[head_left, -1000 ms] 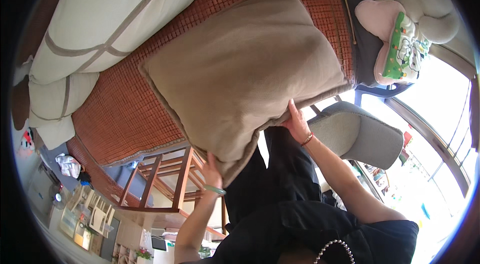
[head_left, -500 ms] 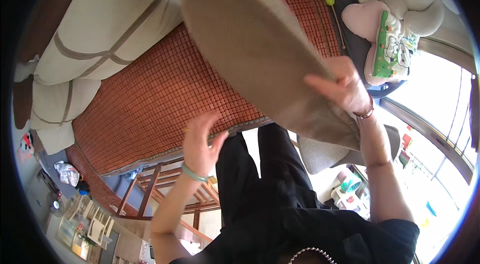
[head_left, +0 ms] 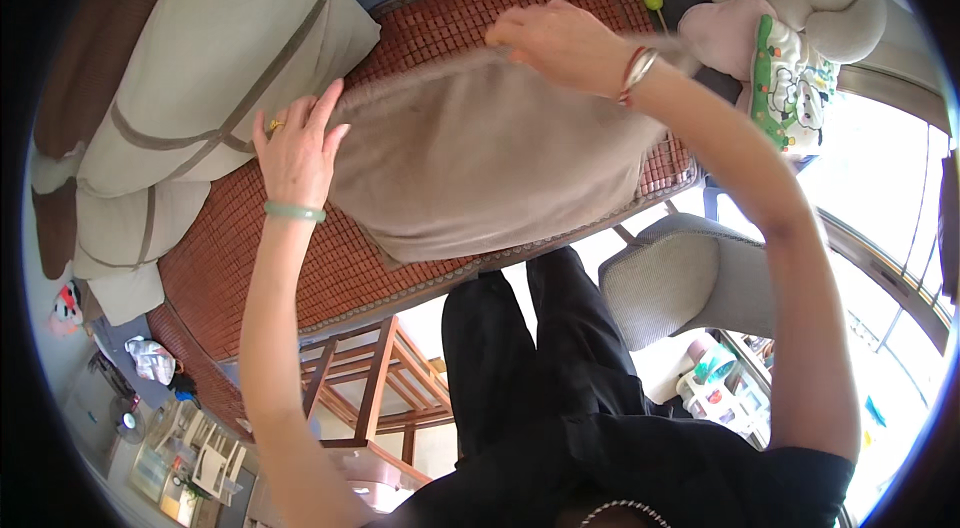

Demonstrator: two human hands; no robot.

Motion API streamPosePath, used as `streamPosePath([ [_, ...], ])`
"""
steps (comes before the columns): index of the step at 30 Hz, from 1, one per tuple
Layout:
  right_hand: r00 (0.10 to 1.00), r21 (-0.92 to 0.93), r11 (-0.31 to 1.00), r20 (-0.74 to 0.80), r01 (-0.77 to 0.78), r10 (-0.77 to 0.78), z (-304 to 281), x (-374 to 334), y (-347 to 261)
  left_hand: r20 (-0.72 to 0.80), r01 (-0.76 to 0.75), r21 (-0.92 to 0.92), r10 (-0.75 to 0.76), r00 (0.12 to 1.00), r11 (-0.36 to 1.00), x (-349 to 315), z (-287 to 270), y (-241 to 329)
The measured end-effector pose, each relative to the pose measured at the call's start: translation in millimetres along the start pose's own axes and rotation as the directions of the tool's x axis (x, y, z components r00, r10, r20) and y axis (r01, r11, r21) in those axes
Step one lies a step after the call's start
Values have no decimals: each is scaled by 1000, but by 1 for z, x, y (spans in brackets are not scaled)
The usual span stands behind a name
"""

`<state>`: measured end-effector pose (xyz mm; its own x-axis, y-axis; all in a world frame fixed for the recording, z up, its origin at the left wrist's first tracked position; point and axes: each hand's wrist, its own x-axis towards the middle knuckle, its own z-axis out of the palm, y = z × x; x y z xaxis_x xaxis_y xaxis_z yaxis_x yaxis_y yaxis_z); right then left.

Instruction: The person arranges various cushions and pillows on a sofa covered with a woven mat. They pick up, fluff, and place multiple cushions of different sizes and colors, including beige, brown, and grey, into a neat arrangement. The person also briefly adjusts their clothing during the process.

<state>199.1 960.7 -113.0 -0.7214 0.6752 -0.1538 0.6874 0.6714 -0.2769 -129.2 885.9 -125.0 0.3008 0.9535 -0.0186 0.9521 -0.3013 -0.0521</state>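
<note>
Red matting (head_left: pixel 215 273) vanishes under a brown cushion (head_left: pixel 500 158), left hand (head_left: pixel 297 153) splayed, right hand (head_left: pixel 557 43) curled, its grip unclear.

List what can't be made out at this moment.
All in the head view:
Grip of the right hand: motion blur hides whether it holds the brown cushion.
Cushion's underside: faces away, hidden by its upper side.
Mat behind the cushion: covered by it.
Pale plush toys: cut off by the top edge.
Fan, lower left: too small for detail.
</note>
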Motion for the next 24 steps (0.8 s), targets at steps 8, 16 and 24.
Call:
streamPosePath([
  [8, 876, -46, 940, -380, -338, 297, 85, -33, 43, -27, 179, -502, -222, 975, 846, -7, 89, 38],
  [16, 839, -19, 966, -501, -257, 214, 32, 107, 31, -249, 72, -580, -262, 932, 811, 101, 90, 48],
  [24, 959, -118, 966, -196, -232, 206, 266, 103, 50, 186, 178, -239, -135, 973, 955, 57, 260, 107],
])
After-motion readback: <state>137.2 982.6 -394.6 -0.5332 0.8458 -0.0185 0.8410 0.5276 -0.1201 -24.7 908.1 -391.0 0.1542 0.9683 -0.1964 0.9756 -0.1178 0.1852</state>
